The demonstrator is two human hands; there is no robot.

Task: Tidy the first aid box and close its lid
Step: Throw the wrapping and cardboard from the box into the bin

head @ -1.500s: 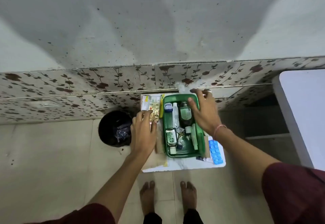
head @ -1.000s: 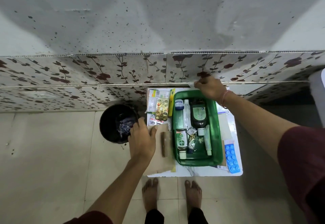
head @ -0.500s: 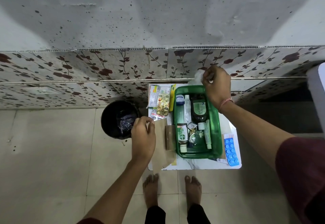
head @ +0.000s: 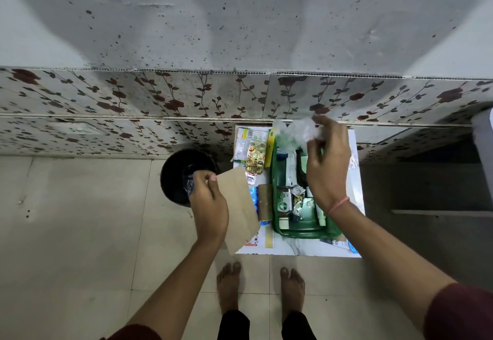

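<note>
The green first aid box (head: pixel 301 229) stands open on a small white table (head: pixel 298 247), holding bottles, tubes and sachets. My left hand (head: pixel 209 203) grips a brown paper bag (head: pixel 240 206), lifted over the table's left edge. My right hand (head: pixel 326 163) hovers above the box's far end, pinching a crumpled clear plastic wrapper (head: pixel 298 133). A cardboard tube (head: pixel 265 202) lies left of the box. No lid is visible.
A black bin (head: pixel 177 177) with a dark liner stands on the floor left of the table. Pill strips and leaflets (head: pixel 252 150) lie at the table's far left corner. The floral-tiled wall (head: pixel 160 99) runs behind. My bare feet (head: pixel 260 286) stand at the table's front.
My left hand has raised the brown paper bag off the table and shifted it left toward the bin. My right hand picked up the clear wrapper from behind the box and lifted it.
</note>
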